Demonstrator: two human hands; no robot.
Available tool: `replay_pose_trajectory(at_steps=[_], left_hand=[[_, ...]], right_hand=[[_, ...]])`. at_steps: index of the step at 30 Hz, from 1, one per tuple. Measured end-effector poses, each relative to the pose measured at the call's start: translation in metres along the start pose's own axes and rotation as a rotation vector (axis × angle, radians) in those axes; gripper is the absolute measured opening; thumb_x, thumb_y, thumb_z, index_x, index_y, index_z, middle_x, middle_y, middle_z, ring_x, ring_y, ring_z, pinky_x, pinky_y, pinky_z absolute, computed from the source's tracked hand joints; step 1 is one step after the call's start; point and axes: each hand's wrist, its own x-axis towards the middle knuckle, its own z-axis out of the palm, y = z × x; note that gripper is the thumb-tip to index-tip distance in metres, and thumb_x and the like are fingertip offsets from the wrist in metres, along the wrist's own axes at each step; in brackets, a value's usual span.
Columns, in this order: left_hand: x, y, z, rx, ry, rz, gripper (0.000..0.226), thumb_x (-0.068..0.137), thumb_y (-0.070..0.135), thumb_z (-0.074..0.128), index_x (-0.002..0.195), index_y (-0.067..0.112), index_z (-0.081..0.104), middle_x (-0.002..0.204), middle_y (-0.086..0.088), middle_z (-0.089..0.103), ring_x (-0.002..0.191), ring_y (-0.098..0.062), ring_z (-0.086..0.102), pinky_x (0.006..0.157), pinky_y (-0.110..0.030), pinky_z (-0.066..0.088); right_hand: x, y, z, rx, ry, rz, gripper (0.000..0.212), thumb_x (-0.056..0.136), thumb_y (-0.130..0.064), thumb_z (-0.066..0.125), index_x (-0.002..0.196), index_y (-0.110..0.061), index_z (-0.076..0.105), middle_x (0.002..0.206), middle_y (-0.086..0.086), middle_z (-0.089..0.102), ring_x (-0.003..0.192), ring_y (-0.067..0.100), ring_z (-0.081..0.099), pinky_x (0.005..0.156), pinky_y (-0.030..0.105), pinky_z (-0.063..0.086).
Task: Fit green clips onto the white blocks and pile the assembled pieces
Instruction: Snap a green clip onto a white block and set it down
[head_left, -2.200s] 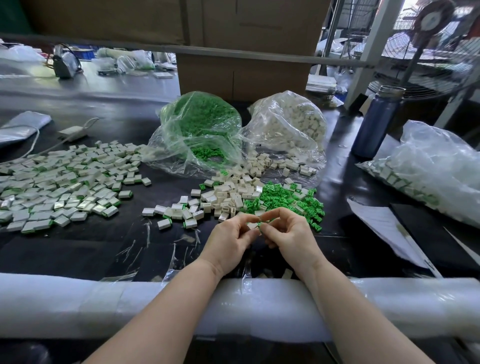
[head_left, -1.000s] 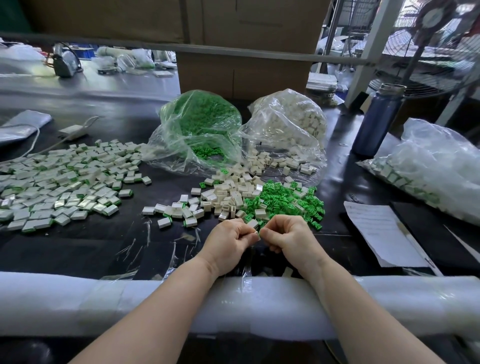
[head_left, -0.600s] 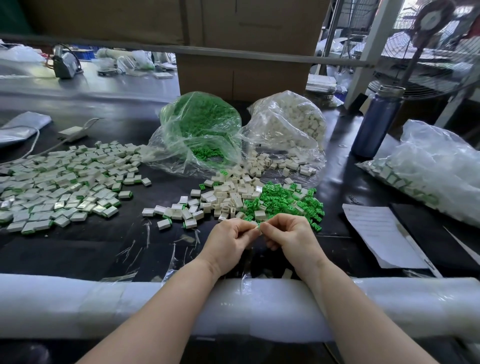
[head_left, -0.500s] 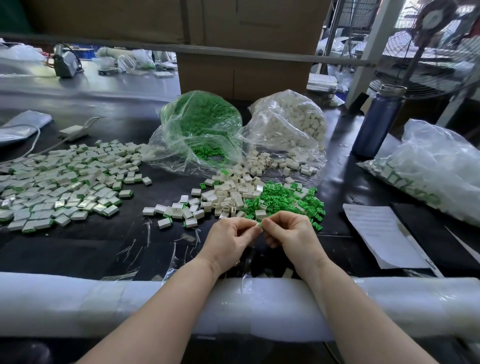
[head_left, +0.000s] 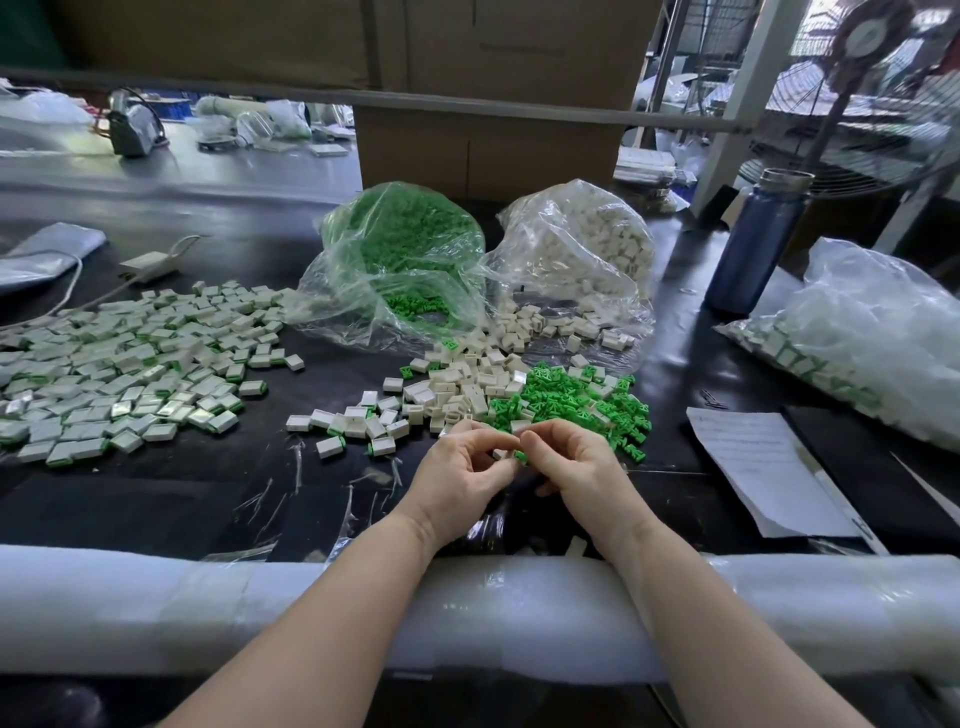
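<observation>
Near the front edge of the desk (head_left: 156, 499), at its middle, the left hand (head_left: 460, 478) & right hand (head_left: 576, 467) are held fingertip to fingertip. A small white block (head_left: 500, 454) w/ a green clip (head_left: 520, 457) is pinched between them; fingers of both hands are curled round it. How far the clip is pushed on cannot be told, most of the piece is hidden by fingers.

Just behind the hands, a heap of loose green clips (head_left: 571, 400) is seen, & touching its left side a heap of white blocks (head_left: 457, 384). A short row of done pieces (head_left: 358, 421) is laid out left of the blocks. Well apart, toward the left edge, the big pile of done pieces (head_left: 130, 364) is spread flat.

Toward the back, 2 clear bags are laid side by side & touching: a bag of green clips (head_left: 405, 260) on the left, a bag of white blocks (head_left: 587, 249) on the right, both open toward the heaps.

At the right edge a 3rd bag (head_left: 872, 332) w/ done pieces is seen, a blue bottle (head_left: 753, 244) is stood upright behind it, & a sheet of paper (head_left: 758, 467) is laid flat near the front. Along the front edge a white foam pad (head_left: 156, 608) is wrapped, & both forearms are rested on it.
</observation>
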Motion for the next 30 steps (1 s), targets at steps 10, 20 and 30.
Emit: replay_pose_trajectory(at_steps=[10, 20, 30], left_hand=[[-0.0011, 0.0019, 0.0006, 0.028, -0.059, -0.009, 0.011, 0.082, 0.003, 0.065, 0.086, 0.012, 0.069, 0.103, -0.002, 0.044, 0.068, -0.010, 0.047, 0.068, -0.010, 0.045], [-0.0018, 0.0047, 0.0005, -0.006, -0.075, -0.011, 0.015, 0.082, 0.004, 0.065, 0.086, 0.018, 0.067, 0.102, -0.001, 0.044, 0.068, -0.013, 0.045, 0.068, -0.010, 0.044], [-0.0013, -0.0005, 0.0000, 0.106, -0.140, 0.041, 0.022, 0.083, 0.005, 0.061, 0.079, 0.027, 0.062, 0.097, 0.006, 0.042, 0.064, -0.009, 0.044, 0.069, -0.016, 0.045]], right_hand=[[-0.0008, -0.0044, -0.0025, -0.029, -0.158, 0.009, 0.018, 0.090, -0.013, 0.058, 0.077, -0.019, 0.069, 0.060, -0.005, 0.060, 0.056, 0.000, 0.052, 0.056, 0.012, 0.043], [-0.0016, -0.0031, -0.0030, 0.036, -0.184, 0.034, 0.007, 0.090, -0.013, 0.056, 0.085, -0.013, 0.061, 0.067, -0.002, 0.063, 0.061, 0.004, 0.058, 0.060, 0.016, 0.046], [-0.0028, -0.0056, -0.0019, 0.026, -0.167, 0.030, 0.021, 0.089, -0.008, 0.057, 0.075, -0.017, 0.069, 0.057, -0.005, 0.059, 0.054, 0.004, 0.049, 0.055, 0.015, 0.041]])
